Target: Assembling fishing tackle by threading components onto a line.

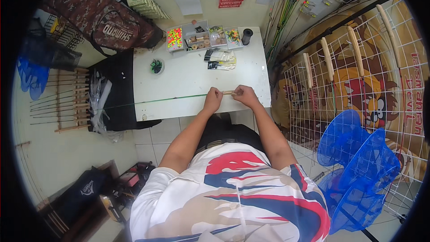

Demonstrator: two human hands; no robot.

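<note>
A thin green fishing rod (174, 97) lies level across the front of the white table (188, 80), its tip reaching out past the left edge. Its short, light wooden handle (228, 92) shows between my hands. My left hand (213, 100) is closed around the rod where it meets the handle. At the handle's other end my right hand (245, 97) pinches it with closed fingers. Whatever lies under the fingertips is hidden.
Trays of bright floats (174, 39) and spools line the table's back, with a black spool (247, 36). Packets (220, 58) lie before them, left of which stands a small cup (156, 66). A wire rack (309, 107) and blue nets (358, 166) stand right.
</note>
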